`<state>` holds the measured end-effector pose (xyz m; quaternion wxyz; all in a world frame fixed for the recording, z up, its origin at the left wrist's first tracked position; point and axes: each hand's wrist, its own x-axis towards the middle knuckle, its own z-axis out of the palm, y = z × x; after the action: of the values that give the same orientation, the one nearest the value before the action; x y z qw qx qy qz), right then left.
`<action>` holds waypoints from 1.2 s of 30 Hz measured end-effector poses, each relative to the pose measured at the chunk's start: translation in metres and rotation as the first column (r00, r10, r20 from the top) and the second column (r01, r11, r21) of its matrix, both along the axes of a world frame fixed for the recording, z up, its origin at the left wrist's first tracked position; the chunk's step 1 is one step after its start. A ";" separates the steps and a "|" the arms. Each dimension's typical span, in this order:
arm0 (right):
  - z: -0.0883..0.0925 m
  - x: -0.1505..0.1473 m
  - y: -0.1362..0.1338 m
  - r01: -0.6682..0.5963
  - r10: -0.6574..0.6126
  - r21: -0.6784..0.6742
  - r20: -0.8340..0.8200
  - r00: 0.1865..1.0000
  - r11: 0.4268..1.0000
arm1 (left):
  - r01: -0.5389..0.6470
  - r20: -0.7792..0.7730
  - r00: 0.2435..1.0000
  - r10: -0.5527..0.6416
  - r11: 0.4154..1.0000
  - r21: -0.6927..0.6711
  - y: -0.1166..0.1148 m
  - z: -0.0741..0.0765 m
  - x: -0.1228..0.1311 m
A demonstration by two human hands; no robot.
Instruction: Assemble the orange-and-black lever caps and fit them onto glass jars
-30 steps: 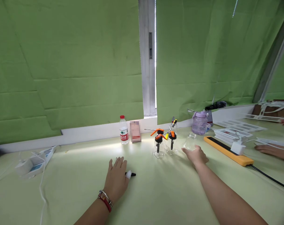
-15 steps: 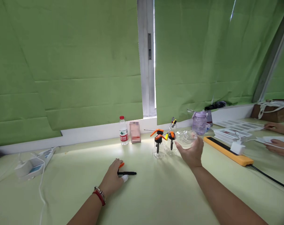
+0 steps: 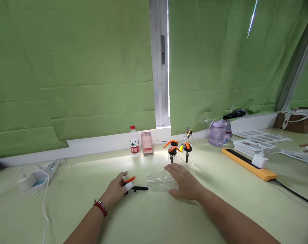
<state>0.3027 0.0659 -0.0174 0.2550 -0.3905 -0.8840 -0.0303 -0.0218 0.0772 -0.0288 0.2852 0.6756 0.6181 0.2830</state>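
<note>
My left hand (image 3: 117, 187) is closed on a black-and-orange trigger top (image 3: 128, 179) with a black stem pointing right, low over the table. A white wrapping covers the end of my left thumb. My right hand (image 3: 185, 183) grips the wide end of a clear bottle (image 3: 160, 181), which lies on its side with its open neck facing the trigger top. The stem's tip is close to the bottle's mouth; whether they touch I cannot tell. Behind my right hand stand clear bottles with black-and-orange tops (image 3: 187, 147), their bases partly hidden.
A water bottle (image 3: 135, 142) and a pink box (image 3: 147, 144) stand by the wall. To the right are a purple jug (image 3: 217, 133), a yellow power strip (image 3: 249, 164) and stacked white cards (image 3: 252, 147). Another person's hand shows at the right edge. A white power strip (image 3: 40, 176) lies left.
My right hand has brought the clear bottle left and down from beside the standing bottles, tipping it sideways. My left hand has shifted slightly left, lifting the trigger top.
</note>
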 end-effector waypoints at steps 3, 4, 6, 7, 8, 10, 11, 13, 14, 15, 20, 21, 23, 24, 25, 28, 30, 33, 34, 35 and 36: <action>-0.002 0.004 0.002 0.030 -0.031 -0.056 -0.013 0.999 0.998 | 0.062 0.017 0.998 -0.061 0.998 -0.032 -0.002 0.005 -0.003; -0.003 0.005 0.002 0.043 -0.045 -0.076 -0.021 0.999 0.996 | 0.083 0.028 0.996 -0.082 0.995 -0.046 -0.003 0.007 -0.004; -0.004 0.008 0.004 0.062 -0.066 -0.113 -0.033 0.997 0.992 | 0.123 0.051 0.992 -0.119 0.989 -0.082 -0.007 0.011 -0.006; -0.005 0.009 0.004 0.069 -0.074 -0.131 -0.037 0.997 0.989 | 0.148 0.065 0.988 -0.142 0.983 -0.105 -0.008 0.013 -0.007; -0.005 0.009 0.005 0.075 -0.083 -0.152 -0.042 0.996 0.986 | 0.173 0.081 0.983 -0.164 0.977 -0.128 -0.009 0.015 -0.008; -0.004 0.011 0.006 0.092 -0.105 -0.200 -0.056 0.993 0.975 | 0.225 0.118 0.971 -0.207 0.960 -0.165 -0.011 0.017 -0.010; -0.004 0.012 0.006 0.102 -0.120 -0.227 -0.065 0.991 0.969 | 0.252 0.141 0.963 -0.229 0.951 -0.177 -0.011 0.017 -0.011; -0.003 0.014 0.006 0.114 -0.145 -0.279 -0.092 0.985 0.954 | 0.290 0.191 0.948 -0.255 0.939 -0.187 -0.009 0.017 -0.013; -0.002 0.015 0.006 0.110 -0.150 -0.304 -0.113 0.982 0.946 | 0.299 0.216 0.941 -0.259 0.936 -0.185 -0.008 0.016 -0.013; -0.002 0.017 0.007 0.095 -0.149 -0.331 -0.141 0.979 0.939 | 0.303 0.240 0.936 -0.257 0.936 -0.180 -0.008 0.015 -0.013; 0.002 0.026 0.006 -0.049 -0.112 -0.497 -0.288 0.951 0.867 | 0.214 0.232 0.957 -0.173 0.962 -0.168 -0.006 0.012 -0.010; 0.002 0.027 0.007 -0.063 -0.116 -0.526 -0.300 0.947 0.848 | 0.193 0.226 0.962 -0.154 0.967 -0.163 -0.006 0.012 -0.009; 0.003 0.030 0.007 -0.065 -0.140 -0.567 -0.311 0.940 0.821 | 0.166 0.228 0.965 -0.129 0.975 -0.148 -0.006 0.011 -0.007; 0.002 0.030 0.008 -0.062 -0.151 -0.579 -0.313 0.938 0.813 | 0.157 0.233 0.965 -0.122 0.978 -0.138 -0.006 0.010 -0.006; 0.002 0.031 0.008 -0.061 -0.159 -0.587 -0.316 0.935 0.807 | 0.154 0.243 0.963 -0.118 0.979 -0.133 -0.005 0.009 -0.006; 0.002 0.030 0.008 -0.073 -0.158 -0.597 -0.326 0.932 0.799 | 0.159 0.290 0.950 -0.117 0.979 -0.126 -0.004 0.005 -0.004; 0.003 0.029 0.007 -0.078 -0.158 -0.605 -0.327 0.932 0.793 | 0.163 0.324 0.939 -0.114 0.979 -0.126 -0.003 0.003 -0.002; 0.003 0.028 0.007 -0.077 -0.163 -0.621 -0.321 0.933 0.780 | 0.175 0.358 0.926 -0.117 0.975 -0.134 -0.004 0.000 0.004; 0.002 0.028 0.007 -0.077 -0.166 -0.632 -0.317 0.934 0.771 | 0.178 0.368 0.922 -0.117 0.975 -0.135 -0.004 0.000 0.006; 0.002 0.028 0.007 -0.081 -0.166 -0.643 -0.314 0.935 0.761 | 0.177 0.376 0.920 -0.115 0.975 -0.134 -0.005 -0.001 0.009; 0.001 0.028 0.008 -0.090 -0.160 -0.653 -0.314 0.936 0.752 | 0.173 0.380 0.918 -0.111 0.976 -0.132 -0.006 0.000 0.011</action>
<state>0.3303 0.0734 -0.0162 0.2542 -0.4707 -0.7700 0.3477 -0.0109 0.0709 -0.0293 0.4709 0.6276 0.5234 0.3322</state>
